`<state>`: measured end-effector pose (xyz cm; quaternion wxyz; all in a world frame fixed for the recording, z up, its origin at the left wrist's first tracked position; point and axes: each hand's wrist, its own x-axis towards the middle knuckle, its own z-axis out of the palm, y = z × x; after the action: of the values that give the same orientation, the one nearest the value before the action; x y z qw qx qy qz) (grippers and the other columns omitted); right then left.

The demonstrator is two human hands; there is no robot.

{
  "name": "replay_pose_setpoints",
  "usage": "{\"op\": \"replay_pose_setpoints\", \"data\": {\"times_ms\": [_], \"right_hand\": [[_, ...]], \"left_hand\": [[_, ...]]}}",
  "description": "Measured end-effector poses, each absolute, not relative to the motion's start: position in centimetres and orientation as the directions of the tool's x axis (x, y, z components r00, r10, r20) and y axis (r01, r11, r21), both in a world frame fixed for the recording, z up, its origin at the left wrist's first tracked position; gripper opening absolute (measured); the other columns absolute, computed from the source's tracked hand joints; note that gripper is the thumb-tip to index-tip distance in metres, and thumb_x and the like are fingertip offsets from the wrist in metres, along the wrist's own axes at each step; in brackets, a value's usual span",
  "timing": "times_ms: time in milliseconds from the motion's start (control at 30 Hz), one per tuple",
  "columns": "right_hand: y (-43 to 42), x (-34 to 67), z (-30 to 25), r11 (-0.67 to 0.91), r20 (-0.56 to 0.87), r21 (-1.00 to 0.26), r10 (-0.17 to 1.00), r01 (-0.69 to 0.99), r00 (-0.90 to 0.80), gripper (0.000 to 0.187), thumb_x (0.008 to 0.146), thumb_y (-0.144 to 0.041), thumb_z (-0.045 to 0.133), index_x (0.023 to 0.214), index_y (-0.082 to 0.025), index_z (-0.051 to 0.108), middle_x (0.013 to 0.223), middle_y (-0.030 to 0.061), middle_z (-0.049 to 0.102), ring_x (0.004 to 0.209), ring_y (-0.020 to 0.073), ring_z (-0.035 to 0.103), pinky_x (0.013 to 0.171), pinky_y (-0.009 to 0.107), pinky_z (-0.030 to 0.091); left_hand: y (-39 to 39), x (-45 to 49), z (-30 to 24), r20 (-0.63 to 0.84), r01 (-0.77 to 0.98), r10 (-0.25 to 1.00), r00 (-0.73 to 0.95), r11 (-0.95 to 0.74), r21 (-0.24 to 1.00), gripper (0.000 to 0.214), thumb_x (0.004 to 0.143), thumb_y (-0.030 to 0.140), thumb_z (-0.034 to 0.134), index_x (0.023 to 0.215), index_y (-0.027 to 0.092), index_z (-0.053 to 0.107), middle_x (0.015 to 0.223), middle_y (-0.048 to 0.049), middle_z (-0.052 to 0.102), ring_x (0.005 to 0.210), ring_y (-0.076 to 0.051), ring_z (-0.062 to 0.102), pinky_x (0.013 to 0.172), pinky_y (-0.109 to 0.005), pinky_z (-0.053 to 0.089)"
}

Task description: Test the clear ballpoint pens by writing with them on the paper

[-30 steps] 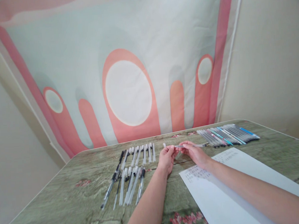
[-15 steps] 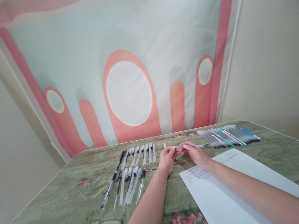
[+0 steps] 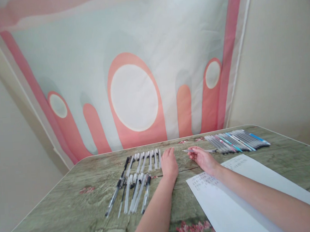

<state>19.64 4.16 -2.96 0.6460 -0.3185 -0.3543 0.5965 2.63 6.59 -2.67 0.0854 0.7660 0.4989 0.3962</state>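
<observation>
My right hand (image 3: 202, 158) pinches a thin clear pen (image 3: 197, 150) by its middle, holding it level just above the table. My left hand (image 3: 169, 163) lies knuckles up on the table beside the far row of white pen caps (image 3: 147, 157), its fingertips at the right end of that row; whether it holds a cap is hidden. Nearer me lies a row of clear pens with black parts (image 3: 133, 191).
A bundle of clear and blue pens (image 3: 237, 140) lies at the far right of the green wood-patterned table (image 3: 71, 210). A white sheet of paper (image 3: 230, 199) with small writing lies under my right forearm. A pink and pale cloth (image 3: 131, 78) hangs behind.
My left hand has let go of the pen's left end and moved left and forward to the row of caps. The small white cap that lay past the pen's tip is hidden now. My right hand keeps the pen.
</observation>
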Motion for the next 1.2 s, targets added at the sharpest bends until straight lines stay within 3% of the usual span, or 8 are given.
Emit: {"op": "replay_pose_setpoints", "data": {"times_ms": [133,333,600,767,933,1200], "right_hand": [[4.2,19.6,-3.0,0.094,0.09,-0.829,0.995,-0.552,0.035,0.012,0.07,-0.028,0.059,0.078,-0.02,0.064,0.071,0.0021,0.062,0.069,0.0145,0.055,0.067,0.03,0.042],[4.1,19.6,-3.0,0.11,0.101,-0.85,0.994,-0.515,0.046,0.013,0.071,-0.03,0.058,0.078,-0.02,0.064,0.073,0.0029,0.061,0.071,0.0164,0.056,0.068,0.032,0.043],[4.2,19.7,-3.2,0.093,0.097,-0.835,0.995,-0.542,0.021,0.012,0.071,-0.028,0.058,0.079,-0.02,0.064,0.072,0.0024,0.061,0.069,0.0146,0.055,0.067,0.03,0.041],[4.2,19.7,-3.0,0.09,0.097,-0.846,0.995,-0.526,0.014,0.013,0.071,-0.03,0.058,0.078,-0.02,0.063,0.071,0.0026,0.062,0.066,0.0144,0.054,0.066,0.03,0.041],[4.1,19.7,-2.9,0.076,0.078,-0.848,0.997,-0.525,0.018,0.016,0.072,-0.033,0.056,0.077,-0.019,0.063,0.071,0.0035,0.062,0.065,0.0151,0.054,0.065,0.031,0.042],[3.9,19.6,-2.5,0.063,0.066,-0.857,0.998,-0.511,0.013,0.021,0.074,-0.037,0.052,0.077,-0.02,0.063,0.07,0.0042,0.062,0.064,0.0157,0.054,0.066,0.031,0.042]], "left_hand": [[6.5,3.1,-3.2,0.455,0.74,0.857,0.244,-0.467,0.484,0.042,0.083,0.021,0.038,0.125,0.02,0.043,0.134,-0.0095,0.037,0.126,-0.024,0.026,0.102,-0.042,0.019],[6.6,3.4,-3.6,0.399,0.686,0.89,0.219,-0.431,0.585,0.043,0.08,0.03,0.045,0.122,0.021,0.045,0.136,-0.0103,0.035,0.128,-0.026,0.023,0.103,-0.043,0.014],[6.5,3.4,-3.8,0.441,0.745,0.863,0.249,-0.461,0.482,0.039,0.081,0.033,0.042,0.113,0.014,0.052,0.125,-0.0156,0.045,0.119,-0.027,0.036,0.099,-0.04,0.023],[6.2,3.3,-2.7,0.391,0.79,0.871,0.298,-0.455,0.41,0.025,0.081,0.027,0.044,0.096,0.016,0.06,0.107,-0.012,0.054,0.097,-0.022,0.051,0.089,-0.033,0.033],[6.0,3.2,-2.3,0.362,0.784,0.874,0.323,-0.461,0.416,0.024,0.081,0.017,0.04,0.086,0.017,0.063,0.093,-0.0091,0.056,0.087,-0.018,0.053,0.082,-0.028,0.037],[6.2,3.3,-2.8,0.406,0.794,0.865,0.294,-0.458,0.401,0.044,0.078,0.005,0.033,0.115,0.017,0.053,0.102,-0.0103,0.057,0.095,-0.02,0.049,0.086,-0.029,0.034]]}}
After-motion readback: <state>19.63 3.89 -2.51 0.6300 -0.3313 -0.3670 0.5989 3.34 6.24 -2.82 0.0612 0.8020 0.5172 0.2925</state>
